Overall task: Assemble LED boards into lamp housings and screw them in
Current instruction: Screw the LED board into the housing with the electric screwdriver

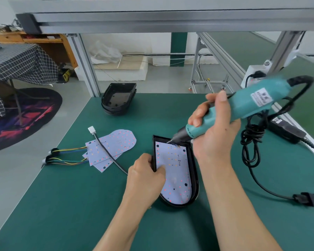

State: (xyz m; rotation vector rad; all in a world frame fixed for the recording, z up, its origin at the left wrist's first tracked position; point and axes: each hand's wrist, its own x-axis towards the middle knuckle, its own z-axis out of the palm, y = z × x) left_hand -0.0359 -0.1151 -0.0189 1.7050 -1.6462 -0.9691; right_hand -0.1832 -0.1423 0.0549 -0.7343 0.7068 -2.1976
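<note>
A black lamp housing (193, 171) lies on the green table with a white LED board (176, 171) seated inside it. My left hand (146, 176) grips the housing's left wall, its thumb pressing on the board. My right hand (214, 131) holds a teal electric screwdriver (243, 107), tilted, with its bit tip at the board's top edge near the wires. Loose LED boards (114, 147) with coloured wires lie to the left.
A stack of empty black housings (119, 98) stands at the table's far edge. The screwdriver's black cable (252, 142) coils at the right, ending in a plug (306, 198). A black power adapter (285, 129) lies beyond it. A cable with a white connector (92, 129) crosses the loose boards.
</note>
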